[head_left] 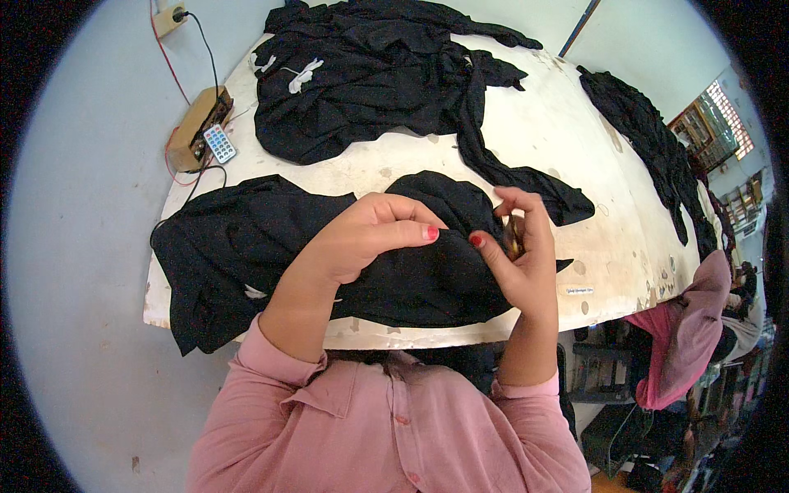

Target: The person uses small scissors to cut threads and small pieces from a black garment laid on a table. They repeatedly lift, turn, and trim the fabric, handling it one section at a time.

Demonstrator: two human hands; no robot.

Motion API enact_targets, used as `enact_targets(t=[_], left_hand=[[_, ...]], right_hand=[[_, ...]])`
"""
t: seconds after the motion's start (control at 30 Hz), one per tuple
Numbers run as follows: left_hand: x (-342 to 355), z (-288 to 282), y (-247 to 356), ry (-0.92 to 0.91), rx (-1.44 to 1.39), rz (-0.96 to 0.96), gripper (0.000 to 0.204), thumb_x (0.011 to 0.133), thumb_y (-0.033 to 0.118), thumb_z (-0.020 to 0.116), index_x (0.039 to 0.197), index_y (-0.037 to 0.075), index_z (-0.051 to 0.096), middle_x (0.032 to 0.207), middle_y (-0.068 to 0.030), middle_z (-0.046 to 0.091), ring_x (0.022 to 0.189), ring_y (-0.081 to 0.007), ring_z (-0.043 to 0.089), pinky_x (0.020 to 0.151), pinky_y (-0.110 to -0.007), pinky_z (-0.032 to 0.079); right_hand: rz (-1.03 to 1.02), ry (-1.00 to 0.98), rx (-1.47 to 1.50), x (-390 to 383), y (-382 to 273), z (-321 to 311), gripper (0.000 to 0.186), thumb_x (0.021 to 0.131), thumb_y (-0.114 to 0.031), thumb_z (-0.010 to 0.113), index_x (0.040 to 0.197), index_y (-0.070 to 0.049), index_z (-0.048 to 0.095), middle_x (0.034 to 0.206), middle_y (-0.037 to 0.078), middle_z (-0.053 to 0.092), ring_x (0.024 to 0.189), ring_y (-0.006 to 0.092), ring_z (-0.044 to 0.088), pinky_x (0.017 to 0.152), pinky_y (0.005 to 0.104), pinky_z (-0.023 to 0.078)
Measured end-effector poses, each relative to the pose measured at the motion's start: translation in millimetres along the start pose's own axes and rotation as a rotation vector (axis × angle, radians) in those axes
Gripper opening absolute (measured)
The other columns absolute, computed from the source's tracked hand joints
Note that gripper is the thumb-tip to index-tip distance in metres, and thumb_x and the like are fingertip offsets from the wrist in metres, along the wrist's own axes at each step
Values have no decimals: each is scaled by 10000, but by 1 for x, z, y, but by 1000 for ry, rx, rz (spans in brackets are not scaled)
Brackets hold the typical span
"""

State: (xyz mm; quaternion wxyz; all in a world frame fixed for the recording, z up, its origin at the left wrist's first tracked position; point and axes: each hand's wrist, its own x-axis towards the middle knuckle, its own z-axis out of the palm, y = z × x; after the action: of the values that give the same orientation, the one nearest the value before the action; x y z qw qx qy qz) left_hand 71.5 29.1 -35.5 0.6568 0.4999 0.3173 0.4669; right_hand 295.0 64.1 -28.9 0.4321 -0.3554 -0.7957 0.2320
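Note:
A black cloth garment (255, 230) lies bunched along the near edge of the table, its left corner hanging over. My left hand (374, 234) is closed on a raised fold of it, thumb and fingers pinched together. Just to the right, my right hand (526, 259) has its thumb tip close to the same fold and its index finger raised and bent. Between its curled fingers and palm sits a small dark and gold-coloured tool (515, 236), mostly hidden, its kind unclear. A white tag-like scrap (256, 292) shows on the garment's lower left part.
More black garments (353, 90) with white strips lie across the far table (526, 135), others (641, 131) along its right. At left stand a brown box (197, 123) with wires and a remote control (219, 143). A person in a pink sleeve (682, 337) is at right.

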Motion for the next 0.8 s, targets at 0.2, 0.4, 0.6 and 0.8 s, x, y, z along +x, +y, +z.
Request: enact_targets(t=[0.2,0.4,0.6,0.8], left_hand=[[-1,0,-2,60,-41,22,205,867,173,639,963,2,697,917,-45,677,888,-87,587,832,-224,425],[-2,2,-3,92,-84,29,173,868,155,646,940,11,712,883,-36,684,849,-79,593,808,-225,435],[-2,4,-1,69,-22,46,153,872,146,644,901,16,719,832,-9,676,791,-53,572,747,-211,429],[-2,6,-1,45,7,64,156,877,156,638,874,22,719,784,20,654,737,-30,540,692,-195,408]], right_hand=[[-309,29,-262,-9,-16,-4,467,778,-116,705,1230,-61,601,898,113,598,708,237,562,620,297,456],[-477,79,-467,-8,-21,-2,407,739,-128,721,1138,-75,663,849,60,651,584,183,545,510,292,422],[-496,54,-459,-5,-21,-1,398,733,-147,725,1122,-85,670,856,49,655,565,176,531,502,285,412],[-510,45,-463,-4,-21,1,408,725,-143,727,1126,-92,668,856,46,655,565,171,530,501,285,414]])
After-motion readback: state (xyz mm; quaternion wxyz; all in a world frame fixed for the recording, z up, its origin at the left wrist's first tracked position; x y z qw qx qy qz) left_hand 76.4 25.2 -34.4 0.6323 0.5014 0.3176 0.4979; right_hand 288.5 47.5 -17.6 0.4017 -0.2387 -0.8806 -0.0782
